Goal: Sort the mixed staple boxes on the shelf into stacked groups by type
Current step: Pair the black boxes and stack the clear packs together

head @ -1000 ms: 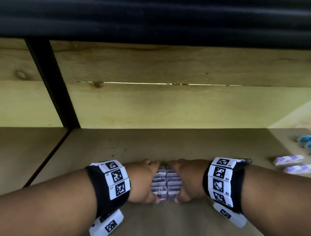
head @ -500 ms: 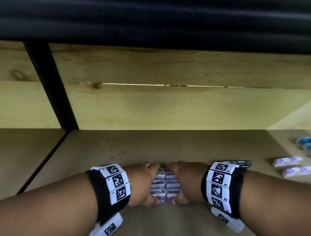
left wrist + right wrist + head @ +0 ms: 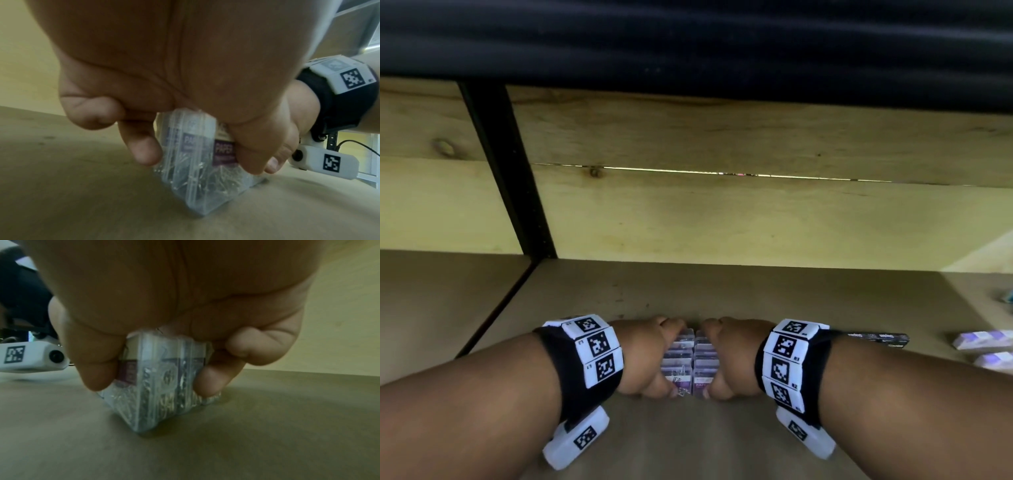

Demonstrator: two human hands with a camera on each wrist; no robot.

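Two rows of clear plastic boxes with purple labels (image 3: 691, 363) stand side by side on the wooden shelf (image 3: 619, 294), in the middle near its front. My left hand (image 3: 654, 359) grips the left row (image 3: 197, 155), thumb at the near end and fingers curled round the far end. My right hand (image 3: 726, 359) grips the right row (image 3: 162, 379) the same way. Both rows rest on the shelf board. Metal clips or staples show through the clear walls.
A flat black box (image 3: 883, 338) lies right of my right wrist. Two white and purple boxes (image 3: 983, 339) lie further right, with a blue one (image 3: 1008, 296) at the frame edge. A black upright post (image 3: 506, 171) divides the shelf on the left.
Both hands with the two rows of boxes have stayed pressed together and shifted slightly toward the shelf's front. The grip has not changed.
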